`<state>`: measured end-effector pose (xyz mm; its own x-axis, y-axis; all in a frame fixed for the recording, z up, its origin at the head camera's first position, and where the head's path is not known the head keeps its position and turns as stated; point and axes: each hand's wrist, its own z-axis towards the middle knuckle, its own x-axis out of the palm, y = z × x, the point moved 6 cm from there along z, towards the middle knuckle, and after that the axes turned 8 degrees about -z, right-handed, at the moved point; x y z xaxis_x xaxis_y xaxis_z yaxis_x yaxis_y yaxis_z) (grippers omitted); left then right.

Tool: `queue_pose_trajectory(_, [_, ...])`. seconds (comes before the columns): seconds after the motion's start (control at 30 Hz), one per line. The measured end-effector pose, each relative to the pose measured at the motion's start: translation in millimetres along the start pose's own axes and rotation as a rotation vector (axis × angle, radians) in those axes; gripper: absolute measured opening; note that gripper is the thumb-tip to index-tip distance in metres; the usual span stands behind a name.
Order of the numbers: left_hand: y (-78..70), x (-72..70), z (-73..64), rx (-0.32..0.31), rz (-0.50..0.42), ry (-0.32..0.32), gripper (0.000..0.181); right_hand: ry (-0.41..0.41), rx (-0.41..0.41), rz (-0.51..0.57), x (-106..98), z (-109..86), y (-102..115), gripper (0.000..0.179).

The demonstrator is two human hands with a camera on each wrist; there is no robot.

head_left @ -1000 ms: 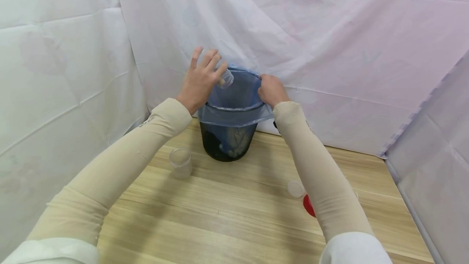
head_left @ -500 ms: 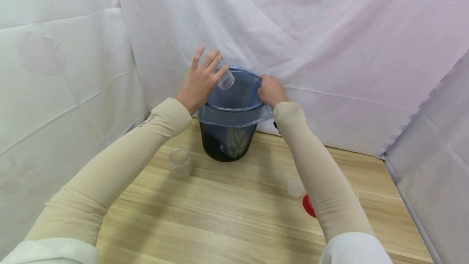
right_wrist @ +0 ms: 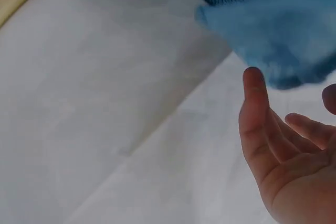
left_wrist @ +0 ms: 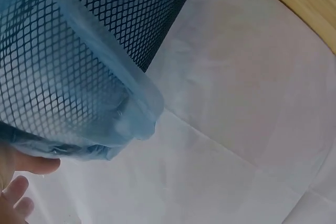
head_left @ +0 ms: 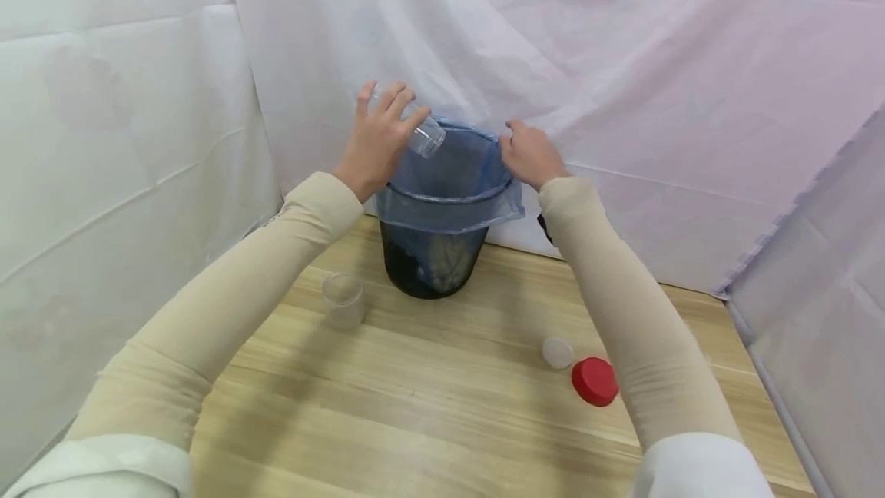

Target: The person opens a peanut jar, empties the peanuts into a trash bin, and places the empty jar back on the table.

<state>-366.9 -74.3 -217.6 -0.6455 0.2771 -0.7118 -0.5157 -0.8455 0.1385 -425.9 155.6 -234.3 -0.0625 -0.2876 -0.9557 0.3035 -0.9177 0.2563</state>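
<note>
Tilted mouth-down over the trash bin [head_left: 401, 260] is a clear plastic jar [head_left: 429, 138], which my left hand [head_left: 376, 144] grips from above. A translucent blue bag [head_left: 449, 214] lines the black mesh bin and folds over its rim. My right hand [head_left: 534, 154] is by the bin's right rim, holding nothing; in the right wrist view its fingers [right_wrist: 255, 90] are loosely spread beside the bag's edge. In the left wrist view only part of my left hand [left_wrist: 18, 182] shows, and the jar cannot be made out there.
A second clear jar [head_left: 343, 304] stands uncapped on the wooden table [head_left: 415, 406], left of the bin. A red lid [head_left: 594, 381] and a small whitish disc [head_left: 557, 353] lie near my right forearm. White cloth [head_left: 622, 83] hangs behind and along the sides.
My right hand has let go of the bin's rim and moved slightly right, its fingers loosening. More of the red lid now shows. The left hand keeps the jar tilted over the bin.
</note>
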Motion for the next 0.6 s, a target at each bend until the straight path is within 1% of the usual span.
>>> queue_pose_trajectory(0.13, [13.4, -8.2, 3.8, -0.099, -0.101, -0.026, 0.055, -0.017, 0.002, -0.040, -21, -5.9, -1, 0.059])
queue_pose_trajectory(0.27, [22.8, -22.0, 10.4, -0.164, -0.159, -0.061, 0.058, -0.019, -0.014, -0.108, -40, -15.6, 2, 0.060])
queue_pose_trajectory(0.37, [26.0, -31.5, 14.5, -0.192, -0.190, -0.076, 0.061, -0.007, -0.026, -0.141, -52, -23.2, 3, 0.061])
queue_pose_trajectory(0.43, [27.3, -35.0, 15.8, -0.209, -0.203, -0.078, 0.060, 0.004, -0.030, -0.158, -57, -27.3, 3, 0.062])
queue_pose_trajectory(0.53, [29.0, -36.0, 15.8, -0.235, -0.221, -0.066, 0.059, 0.027, -0.028, -0.182, -59, -31.6, 2, 0.063])
queue_pose_trajectory(0.6, [30.3, -32.8, 14.4, -0.248, -0.231, -0.042, 0.060, 0.047, -0.020, -0.195, -58, -33.9, -1, 0.063])
